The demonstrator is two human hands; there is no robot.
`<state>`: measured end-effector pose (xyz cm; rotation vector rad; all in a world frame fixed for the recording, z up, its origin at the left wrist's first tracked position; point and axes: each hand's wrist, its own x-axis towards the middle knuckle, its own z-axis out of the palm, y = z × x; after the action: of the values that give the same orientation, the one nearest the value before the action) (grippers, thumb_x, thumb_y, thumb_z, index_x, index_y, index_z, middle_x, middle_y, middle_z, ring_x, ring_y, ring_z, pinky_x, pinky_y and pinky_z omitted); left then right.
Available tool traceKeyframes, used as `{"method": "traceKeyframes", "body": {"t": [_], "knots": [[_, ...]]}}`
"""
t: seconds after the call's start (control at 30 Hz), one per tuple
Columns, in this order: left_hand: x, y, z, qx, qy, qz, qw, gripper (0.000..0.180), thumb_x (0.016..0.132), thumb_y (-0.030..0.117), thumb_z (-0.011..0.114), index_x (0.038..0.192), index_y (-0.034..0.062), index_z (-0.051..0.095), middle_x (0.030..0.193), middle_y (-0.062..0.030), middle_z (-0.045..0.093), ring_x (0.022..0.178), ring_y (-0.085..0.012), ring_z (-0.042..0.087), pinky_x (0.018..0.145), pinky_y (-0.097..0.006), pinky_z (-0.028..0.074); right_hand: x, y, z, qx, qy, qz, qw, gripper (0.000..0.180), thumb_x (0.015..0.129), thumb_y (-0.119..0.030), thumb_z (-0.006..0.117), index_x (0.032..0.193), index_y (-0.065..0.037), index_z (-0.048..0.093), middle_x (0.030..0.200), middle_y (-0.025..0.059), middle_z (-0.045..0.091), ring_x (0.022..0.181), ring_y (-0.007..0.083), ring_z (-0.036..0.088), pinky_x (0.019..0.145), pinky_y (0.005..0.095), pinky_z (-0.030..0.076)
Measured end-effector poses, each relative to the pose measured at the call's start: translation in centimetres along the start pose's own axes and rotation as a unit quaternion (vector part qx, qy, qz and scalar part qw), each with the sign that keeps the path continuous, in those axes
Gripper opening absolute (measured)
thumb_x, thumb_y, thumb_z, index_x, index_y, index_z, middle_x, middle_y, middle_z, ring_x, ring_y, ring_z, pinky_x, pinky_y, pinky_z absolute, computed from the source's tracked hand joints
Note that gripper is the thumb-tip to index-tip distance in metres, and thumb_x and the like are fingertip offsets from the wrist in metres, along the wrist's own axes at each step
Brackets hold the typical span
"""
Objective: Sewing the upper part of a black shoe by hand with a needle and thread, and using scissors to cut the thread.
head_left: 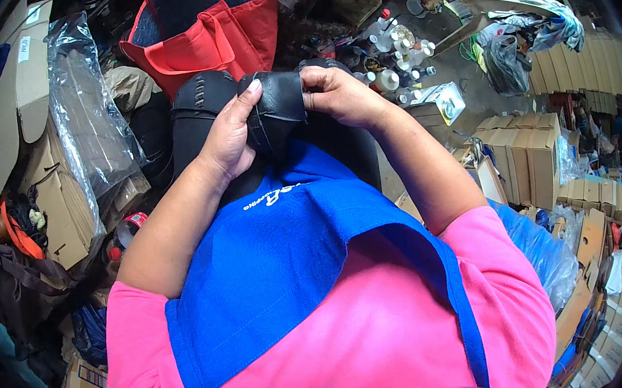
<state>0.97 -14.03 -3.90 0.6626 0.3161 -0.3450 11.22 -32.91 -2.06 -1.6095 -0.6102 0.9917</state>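
We see the black leathery piece point(278, 99) just beyond the blue apron point(257, 260), its flap running crosswise between left fingers point(245, 104) clamped on one edge and right fingers point(320, 79) pinching the other, neither nearer.

- A red bag point(256, 29) stands in the way beyond the left hand point(229, 133).
- Clear plastic point(80, 104) and cardboard point(65, 216) crowd the left.
- Bottles point(396, 56) cluster beyond the right hand point(343, 98).
- Floor point(476, 95) between bottles and dark plastic bag point(506, 66) leaves a gap.
- Open space lies above the apron point(257, 260).
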Motion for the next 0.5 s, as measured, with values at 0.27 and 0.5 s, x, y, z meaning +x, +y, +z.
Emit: {"method": "traceKeyframes", "body": {"t": [0.27,0.5], "knots": [[-0.09,0.02,-0.02,0.002,-0.01,0.006,1.0,0.041,0.1,0.033,0.044,0.127,0.0027,0.051,0.117,-0.0127,0.061,0.106,-0.0216,0.061,0.094,-0.038,0.048,-0.13,-0.22,-0.02,-0.016,-0.007,-0.009,1.0,0.028,0.09,-0.014,0.064,0.116,-0.004,0.063,0.104,-0.0006,0.063,0.098,0.0098,0.057,0.09,0.0271,0.045],[-0.1,-0.03,0.05,-0.014,-0.01,0.011,1.0,0.04,0.099,0.033,0.047,0.124,0.0035,0.053,0.114,-0.0114,0.063,0.103,-0.0203,0.062,0.092,-0.037,0.049,0.12,0.05,0.58,0.047,0.01,-0.004,0.999,0.02,0.087,-0.005,0.063,0.106,-0.001,0.065,0.094,-0.0001,0.065,0.087,0.008,0.058,0.082,0.0253,0.046]]}}
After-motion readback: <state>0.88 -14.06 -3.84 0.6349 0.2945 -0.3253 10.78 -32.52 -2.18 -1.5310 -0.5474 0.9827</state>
